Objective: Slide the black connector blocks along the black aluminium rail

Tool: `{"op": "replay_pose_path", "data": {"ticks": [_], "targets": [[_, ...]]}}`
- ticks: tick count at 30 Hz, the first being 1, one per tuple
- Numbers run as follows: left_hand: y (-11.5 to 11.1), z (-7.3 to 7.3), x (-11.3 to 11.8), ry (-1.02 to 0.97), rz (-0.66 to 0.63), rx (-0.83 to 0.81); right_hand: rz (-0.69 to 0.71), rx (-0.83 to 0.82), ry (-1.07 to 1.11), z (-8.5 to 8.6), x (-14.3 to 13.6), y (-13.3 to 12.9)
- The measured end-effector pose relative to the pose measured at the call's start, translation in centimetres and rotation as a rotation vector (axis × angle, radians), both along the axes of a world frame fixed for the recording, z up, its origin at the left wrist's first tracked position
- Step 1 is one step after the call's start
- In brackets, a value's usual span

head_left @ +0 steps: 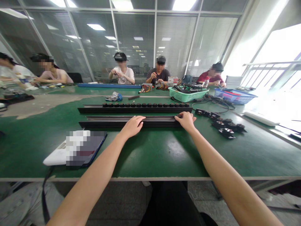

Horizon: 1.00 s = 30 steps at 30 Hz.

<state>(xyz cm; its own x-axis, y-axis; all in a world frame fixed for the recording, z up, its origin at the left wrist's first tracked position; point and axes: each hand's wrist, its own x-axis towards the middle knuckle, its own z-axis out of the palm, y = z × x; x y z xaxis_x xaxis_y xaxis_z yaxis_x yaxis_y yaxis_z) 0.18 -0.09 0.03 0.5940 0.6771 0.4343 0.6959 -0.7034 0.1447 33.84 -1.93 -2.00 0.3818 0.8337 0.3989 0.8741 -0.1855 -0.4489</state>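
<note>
A long black channel rail [108, 124] lies crosswise on the green table in front of me. My left hand [133, 127] holds it near the middle, fingers over the top edge and thumb on the near side. At the rail's right end, my right hand [187, 121] pinches a small dark part [179, 116], mostly hidden by the fingers. Just behind lies a second black rail [131, 110], with a row of several small dark modules [141, 105] along it. To the right of my right hand, several loose black modules [229, 125] lie in a group.
A phone [97, 146] and a white device [56, 153] lie at the left front. Farther back are a green basket [188, 96] with cables, a blue basket [235, 97] and a blue-grey cloth [114, 96]. Several people sit across the table, their hands apart from mine.
</note>
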Motion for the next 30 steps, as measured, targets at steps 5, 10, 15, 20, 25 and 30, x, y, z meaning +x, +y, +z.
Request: {"op": "replay_pose_path", "data": {"ticks": [5,10,15,20,25,30], "targets": [[0.0,0.0,-0.1,0.001,0.002,-0.001,-0.084,0.021,-0.006,0.1,0.0,-0.5],[0.1,-0.1,0.0,0.002,0.001,0.004,-0.128,-0.043,-0.071,0.7,-0.1,-1.0],[-0.1,0.1,0.0,0.002,0.006,-0.007,-0.108,-0.076,-0.109,0.9,-0.2,-1.1],[-0.2,0.1,-0.1,-0.002,0.004,-0.006,-0.057,-0.079,-0.165,0.8,-0.1,-1.1],[-0.1,0.1,-0.1,-0.002,0.005,-0.014,-0.006,-0.1,-0.192,0.6,0.3,-0.9],[0.0,0.0,-0.1,0.004,-0.001,-0.014,0.009,-0.086,-0.164,0.5,0.4,-0.8]]}}
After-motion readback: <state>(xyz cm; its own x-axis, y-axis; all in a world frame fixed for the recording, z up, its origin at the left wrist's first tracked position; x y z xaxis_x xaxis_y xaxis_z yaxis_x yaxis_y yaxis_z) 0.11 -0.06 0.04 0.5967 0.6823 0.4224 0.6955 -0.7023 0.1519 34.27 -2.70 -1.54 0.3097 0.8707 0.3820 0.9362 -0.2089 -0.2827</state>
